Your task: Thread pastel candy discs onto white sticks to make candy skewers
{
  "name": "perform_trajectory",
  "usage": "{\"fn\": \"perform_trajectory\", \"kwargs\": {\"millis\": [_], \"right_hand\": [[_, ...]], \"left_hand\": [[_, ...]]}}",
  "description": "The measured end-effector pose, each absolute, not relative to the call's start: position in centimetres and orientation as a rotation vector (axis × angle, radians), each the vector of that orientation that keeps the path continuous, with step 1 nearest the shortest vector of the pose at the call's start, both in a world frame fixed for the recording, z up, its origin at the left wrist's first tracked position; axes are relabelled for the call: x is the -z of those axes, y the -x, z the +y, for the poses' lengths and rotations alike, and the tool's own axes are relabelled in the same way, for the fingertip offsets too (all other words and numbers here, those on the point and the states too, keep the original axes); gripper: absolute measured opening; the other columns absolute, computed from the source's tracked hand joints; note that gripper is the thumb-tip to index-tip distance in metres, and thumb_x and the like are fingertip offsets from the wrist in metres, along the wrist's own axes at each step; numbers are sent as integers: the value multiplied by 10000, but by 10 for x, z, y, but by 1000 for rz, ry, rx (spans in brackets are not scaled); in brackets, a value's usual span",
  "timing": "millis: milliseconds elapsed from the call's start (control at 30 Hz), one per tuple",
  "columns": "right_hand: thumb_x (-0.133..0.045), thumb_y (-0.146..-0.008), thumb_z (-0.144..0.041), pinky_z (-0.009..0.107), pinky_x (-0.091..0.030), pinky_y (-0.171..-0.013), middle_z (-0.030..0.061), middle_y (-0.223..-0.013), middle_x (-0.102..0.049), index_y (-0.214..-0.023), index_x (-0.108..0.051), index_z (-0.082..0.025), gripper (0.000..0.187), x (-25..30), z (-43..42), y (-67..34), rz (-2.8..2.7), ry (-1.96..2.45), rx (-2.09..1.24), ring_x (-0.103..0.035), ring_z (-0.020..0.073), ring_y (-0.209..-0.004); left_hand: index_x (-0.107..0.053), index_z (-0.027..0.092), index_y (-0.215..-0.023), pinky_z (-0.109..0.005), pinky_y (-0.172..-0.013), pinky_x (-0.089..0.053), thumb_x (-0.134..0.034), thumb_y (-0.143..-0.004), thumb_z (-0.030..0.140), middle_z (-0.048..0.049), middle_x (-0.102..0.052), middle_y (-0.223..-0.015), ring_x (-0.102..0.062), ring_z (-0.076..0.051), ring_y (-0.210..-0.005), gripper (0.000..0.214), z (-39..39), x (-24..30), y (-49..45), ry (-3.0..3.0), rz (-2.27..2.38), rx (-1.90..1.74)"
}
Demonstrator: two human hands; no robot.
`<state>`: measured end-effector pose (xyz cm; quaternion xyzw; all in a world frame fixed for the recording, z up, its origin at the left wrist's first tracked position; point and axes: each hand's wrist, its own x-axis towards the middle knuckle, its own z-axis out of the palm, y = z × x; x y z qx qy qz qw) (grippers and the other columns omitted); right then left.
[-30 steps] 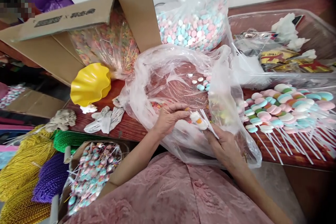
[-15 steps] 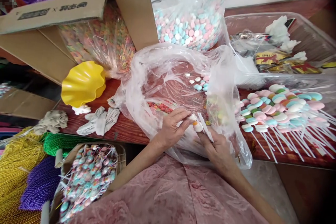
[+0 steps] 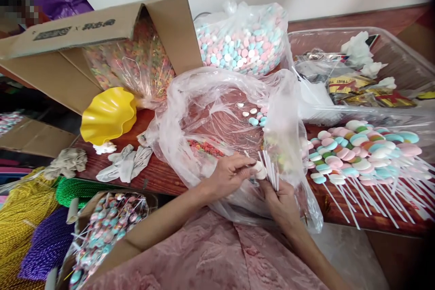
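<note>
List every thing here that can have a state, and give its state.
Left hand: fingertips at the white candy, hold unclear
Right hand: grip closed on white sticks
White sticks: bunched, held
White candy: off the table, between both hands
Middle plastic bag: open, rim spread
Rear candy bag: full, gathered at top
Cardboard box: open
Yellow dish: tilted
Candies on sticks: piled
Clear bin: uncovered, loaded
</note>
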<state>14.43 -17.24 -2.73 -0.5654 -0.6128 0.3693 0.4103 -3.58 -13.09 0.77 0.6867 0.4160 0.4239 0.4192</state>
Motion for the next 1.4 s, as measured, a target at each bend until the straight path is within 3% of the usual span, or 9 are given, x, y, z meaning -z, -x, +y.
{"fn": "perform_trajectory", "kwargs": {"millis": [100,233,300,467,667,867,1000,1333,1400], "right_hand": [[-555,-907,-426,253,-340,-505,-23,-562,-463,-624,-491,-205,364,39,-173,-154,-1366,1498,-964,-414,129,-538],[-579,-881,-448,256,-316,-482,-34,-532,-414,-588,-451,-211,398,46,-175,-160,-1255,1526,-979,-373,119,-503],[-569,-890,-439,257,-323,-490,-31,-535,-421,-596,-472,-207,387,43,-176,-161,-1296,1530,-985,-384,123,-509],[-567,-907,-440,260,-337,-495,-23,-550,-429,-632,-525,-198,368,38,-178,-163,-1297,1469,-1017,-387,129,-522],[-573,-905,-453,269,-316,-478,-28,-541,-403,-630,-497,-209,375,43,-176,-166,-1230,1465,-1115,-361,130,-506],[-583,-897,-434,264,-338,-491,-22,-548,-433,-623,-520,-203,364,45,-175,-166,-1267,1440,-1094,-389,134,-515],[-566,-907,-416,270,-399,-527,-3,-582,-521,-693,-618,-190,316,47,-174,-167,-1341,1459,-1041,-463,157,-547],[-507,-938,-411,277,-436,-529,5,-556,-528,-728,-651,-206,326,45,-173,-165,-1463,1428,-1002,-526,187,-581],[-506,-929,-414,281,-453,-538,4,-555,-531,-756,-671,-213,311,43,-172,-164,-1508,1412,-973,-540,195,-593]], "left_hand": [[-714,167,-1161,-246,-597,-493,-606,-891,432,-32,-695,-731,-621,-138,-627,393,-84,-29,43,-1609,1071,-836],[-722,126,-701,-247,-655,-409,-585,-835,254,-11,-614,-630,-524,-120,-640,230,4,-42,28,-2081,1261,-757],[-679,121,-610,-262,-661,-382,-591,-779,194,-15,-600,-601,-499,-124,-629,204,42,-36,13,-2218,1360,-583],[-710,105,-675,-283,-678,-369,-571,-694,116,-56,-648,-672,-508,-144,-653,141,92,-16,3,-2209,1521,-489],[-714,137,-619,-257,-612,-350,-662,-631,183,19,-583,-559,-473,-119,-569,71,93,-7,24,-2193,1396,-319],[-739,109,-708,-266,-609,-365,-579,-763,249,-27,-649,-644,-509,-135,-602,219,103,-10,18,-2161,1454,-380],[-715,121,-636,-264,-604,-376,-606,-696,173,-22,-635,-606,-514,-132,-586,135,115,-11,1,-2174,1406,-370],[-684,167,-747,-310,-826,-440,-588,-674,116,-59,-643,-825,-563,-189,-804,130,79,4,-1,-2320,1211,-444],[-647,166,-676,-318,-838,-446,-611,-661,118,-65,-616,-822,-555,-194,-803,63,72,6,0,-2321,1172,-446]]}}
